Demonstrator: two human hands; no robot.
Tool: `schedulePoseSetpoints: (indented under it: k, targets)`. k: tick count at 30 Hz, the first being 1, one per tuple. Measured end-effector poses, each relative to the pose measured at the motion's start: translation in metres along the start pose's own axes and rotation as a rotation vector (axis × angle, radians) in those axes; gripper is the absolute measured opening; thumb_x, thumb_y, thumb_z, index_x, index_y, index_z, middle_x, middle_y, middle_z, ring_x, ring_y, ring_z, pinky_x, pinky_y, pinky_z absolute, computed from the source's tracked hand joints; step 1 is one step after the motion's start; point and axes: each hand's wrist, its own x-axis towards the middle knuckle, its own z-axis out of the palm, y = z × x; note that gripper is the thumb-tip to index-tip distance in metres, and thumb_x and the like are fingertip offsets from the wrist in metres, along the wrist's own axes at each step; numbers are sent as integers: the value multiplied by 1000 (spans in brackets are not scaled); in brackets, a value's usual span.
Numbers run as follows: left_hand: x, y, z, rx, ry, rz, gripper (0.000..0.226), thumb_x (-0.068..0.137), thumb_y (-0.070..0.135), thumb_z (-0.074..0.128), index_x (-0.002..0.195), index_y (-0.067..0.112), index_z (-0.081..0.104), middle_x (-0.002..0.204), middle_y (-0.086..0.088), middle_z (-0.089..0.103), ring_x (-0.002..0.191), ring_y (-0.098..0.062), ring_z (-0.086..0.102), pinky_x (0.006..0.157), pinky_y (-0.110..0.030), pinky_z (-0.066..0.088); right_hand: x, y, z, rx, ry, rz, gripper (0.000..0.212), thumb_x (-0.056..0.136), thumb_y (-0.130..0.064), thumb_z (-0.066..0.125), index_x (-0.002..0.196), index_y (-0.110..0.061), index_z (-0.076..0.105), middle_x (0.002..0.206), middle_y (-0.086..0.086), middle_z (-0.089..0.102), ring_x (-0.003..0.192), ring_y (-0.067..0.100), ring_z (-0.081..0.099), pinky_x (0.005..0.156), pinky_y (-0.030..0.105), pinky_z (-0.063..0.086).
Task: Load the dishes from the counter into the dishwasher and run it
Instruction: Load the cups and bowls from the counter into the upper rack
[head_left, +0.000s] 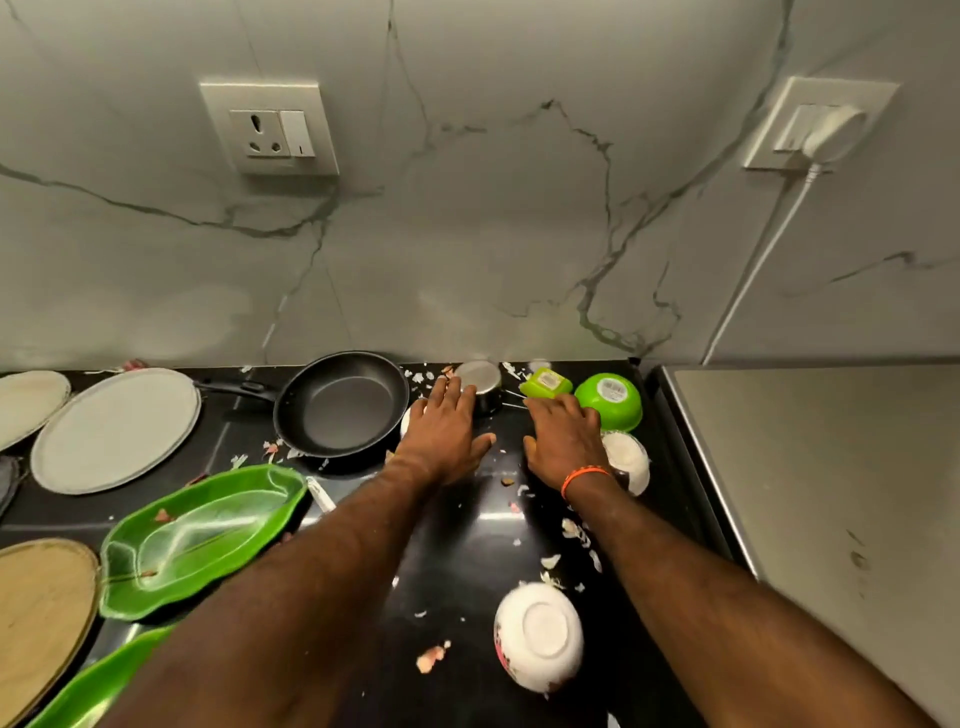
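Both arms reach over a black counter (467, 545) strewn with dishes. My left hand (449, 434) stretches flat, its fingertips at a small steel cup (480, 387) by the wall. My right hand (563, 436) lies with straight fingers beside a green square container (545, 383), an orange band on the wrist. An upturned green bowl (609, 400) sits to the right, a white bowl (628, 460) partly under my right wrist. A black frying pan (340, 405) stands left of my left hand. An upturned white bowl (540, 636) lies near the front.
Green leaf-shaped trays (202, 540) and grey round plates (117, 428) fill the left side, with a brown plate (41, 613) at the far left. Onion and garlic peels litter the counter. A steel surface (831, 493) adjoins on the right. A cable runs from a wall socket (810, 124).
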Motion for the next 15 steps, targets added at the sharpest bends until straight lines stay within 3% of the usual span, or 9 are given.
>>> schedulePoseSetpoints:
  k: [10,15]
  targets:
    - [51,-24,7,14,-30,50,87,96,61,45,160,14,9,169,-8,9,156,-27,2,123,-54,7,67,-21,20,-117,-132,47,38,96,-17,43,132,-26,53,138,-1,59,147,32,22,112,55,21]
    - [56,-27,9,6,-5,50,79,97,56,49,157,19,14,166,-14,13,154,-32,8,123,-54,9,69,-26,21,-156,-95,60,34,95,-16,42,125,-25,57,124,1,66,132,31,37,100,50,27]
